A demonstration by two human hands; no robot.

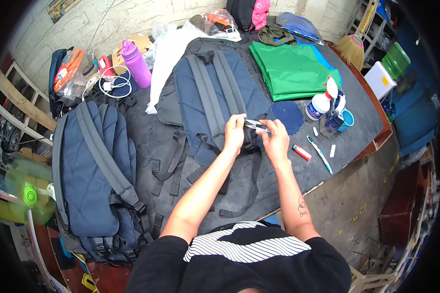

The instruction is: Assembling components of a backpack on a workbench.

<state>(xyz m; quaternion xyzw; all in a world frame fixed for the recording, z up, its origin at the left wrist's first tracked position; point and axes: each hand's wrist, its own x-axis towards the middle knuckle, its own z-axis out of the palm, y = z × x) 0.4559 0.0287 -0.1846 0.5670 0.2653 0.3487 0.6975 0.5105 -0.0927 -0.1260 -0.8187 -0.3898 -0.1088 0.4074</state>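
A dark blue backpack [252,93] with grey shoulder straps lies on the dark worktable, straps facing up. Over its lower right part, my right hand [276,139] is closed around small thread snips [254,124], whose pale blades point left. The tips of the snips come right up to the fingers of my left hand [233,133]. That hand is pinched at the lower end of a shoulder strap [229,80]; what lies between its fingertips is too small to make out. Loose black webbing [173,156] trails from the pack's bottom edge.
A second blue backpack [90,171] lies at the left. Behind it stand a purple bottle [137,63] and a white cable [116,87]. Folded green sheeting [296,71] lies far right, near a spray bottle [319,103], blue mug [346,119], toothbrush [319,154] and red lighter [302,153].
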